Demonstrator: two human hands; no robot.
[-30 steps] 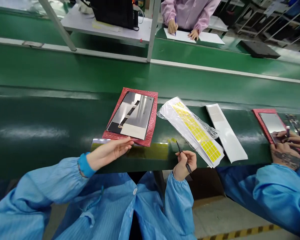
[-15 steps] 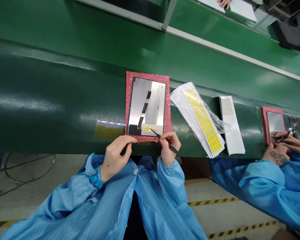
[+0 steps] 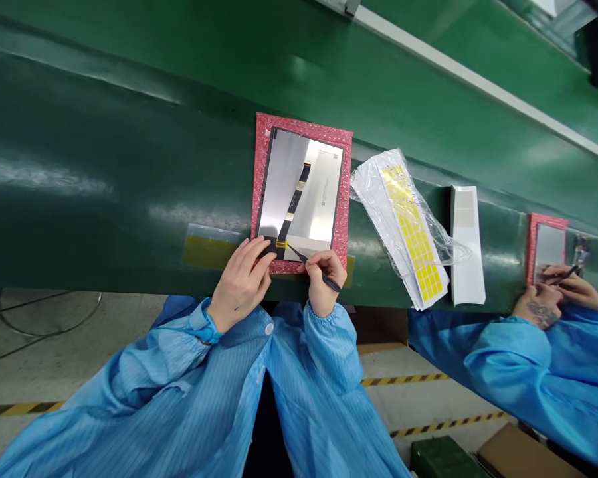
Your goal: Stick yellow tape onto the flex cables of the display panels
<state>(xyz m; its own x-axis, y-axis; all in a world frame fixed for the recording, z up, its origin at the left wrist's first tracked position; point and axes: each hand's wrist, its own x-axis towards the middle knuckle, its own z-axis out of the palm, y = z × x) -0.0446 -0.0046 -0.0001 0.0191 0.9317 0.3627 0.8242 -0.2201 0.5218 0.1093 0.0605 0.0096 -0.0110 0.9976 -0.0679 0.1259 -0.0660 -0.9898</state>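
A display panel [image 3: 321, 192], silver-backed, lies on a pink bubble-wrap sheet [image 3: 262, 153] in front of me. A black flex cable [image 3: 295, 201] runs down its back, its lower end near the black bottom edge. My left hand [image 3: 242, 282] is open, its stretched fingertips resting on the panel's lower left corner beside the cable end. In my right hand [image 3: 325, 282] are black tweezers [image 3: 299, 255], held pen-like. Their tips meet a small yellow sticker [image 3: 282, 244] at the cable's lower end; whether they still grip it I cannot tell.
Right of the panel lie yellow sticker sheets [image 3: 413, 232] in clear plastic, then a white strip stack [image 3: 467, 252]. Yellow tape [image 3: 209, 247] is stuck on the green bench [image 3: 104, 219]. At far right, a co-worker's hands [image 3: 543, 302] work on another panel [image 3: 549, 251].
The tweezers have moved left from the pale patch to the cable's lower end, with the yellow sticker. My left hand has shifted from the wrap's edge onto the panel. The view has shifted slightly.
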